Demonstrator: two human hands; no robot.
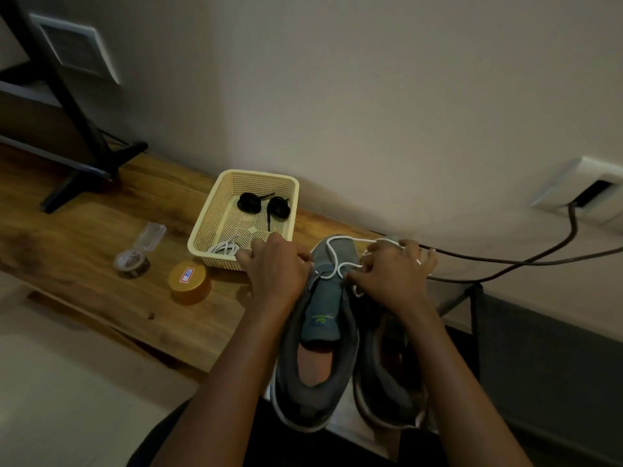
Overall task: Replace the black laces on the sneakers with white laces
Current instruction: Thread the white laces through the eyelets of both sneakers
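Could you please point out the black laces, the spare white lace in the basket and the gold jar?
black laces (248, 203): head view, on the left coil.
spare white lace (224, 247): head view, middle of the bundle.
gold jar (197, 280): head view, top of its lid.

One wide-angle camera rides on the person's head and looks forward and steeply down. A cream perforated plastic basket (215, 210) sits a little above and left of the frame's centre, at mid distance. Both bare forearms enter from the bottom edge, nearer the lens than the basket. The left grip (276, 267) shows at the basket's near right corner, on a pair of grey knit sneakers (320, 365) whose heels point at the camera. The right grip (394, 274), further right, pinches a white cord lace (350, 238). The brown wooden worktop (101, 237) slants across the view left of the basket. A pale wall (371, 96) behind the basket fills the upper half.
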